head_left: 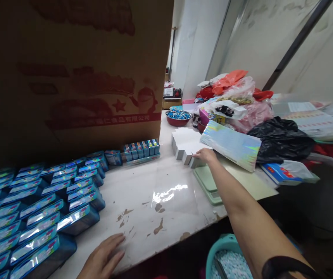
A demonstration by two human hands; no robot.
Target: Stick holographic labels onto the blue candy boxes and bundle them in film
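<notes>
My right hand (206, 155) is stretched out to a stack of white die-cut card sheets (188, 142), its fingers pinched at the near right edge. How many sheets it grips is too small to tell. Close to the table's front edge, my left hand (104, 254) holds nothing, and its fingers are apart. To the left of that hand stand rows of blue plastic boxes (80, 221) with shiny printed tops. A clear tray of small blue packs (141, 150) lies farther back, against a large carton. A pale green scale (208, 184) sits just below my right hand.
The tall brown carton (96, 89) blocks the back left. A shiny holographic sheet (232, 145), a black plastic bag (284, 139) and piled bags (236, 93) crowd the right. A red bowl of blue packets (178, 117) stands behind. Below the edge is a teal bucket (213, 252).
</notes>
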